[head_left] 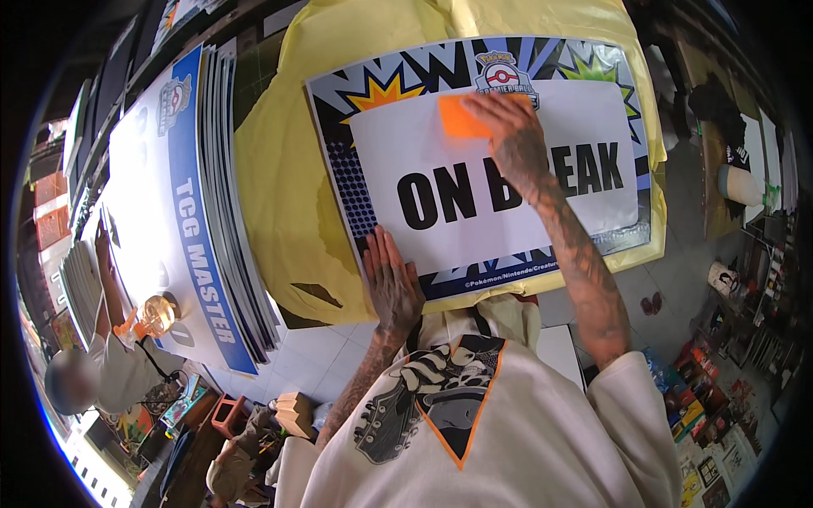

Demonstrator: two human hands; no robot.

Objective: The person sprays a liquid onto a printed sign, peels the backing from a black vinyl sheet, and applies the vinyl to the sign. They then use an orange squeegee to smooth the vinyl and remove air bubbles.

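A printed sign (500,224) with a white middle panel, large black lettering and a colourful patterned border lies on yellow paper (279,169). Near its upper edge, my right hand (517,140) presses a flat orange squeegee (461,118) against the white panel. The squeegee is slightly blurred, and the fingers cover its right part. My right forearm crosses the sign and hides some of the lettering. Flat on the sign's lower left corner rests my left hand (392,284), fingers stretched out and holding nothing.
To the left stands a stack of white and blue printed boards (212,203). Another person (118,364) is beside it, close to a clear plastic bottle (158,315). A white container (738,184) stands at the far right. Assorted colourful items (694,406) cover the floor at lower right.
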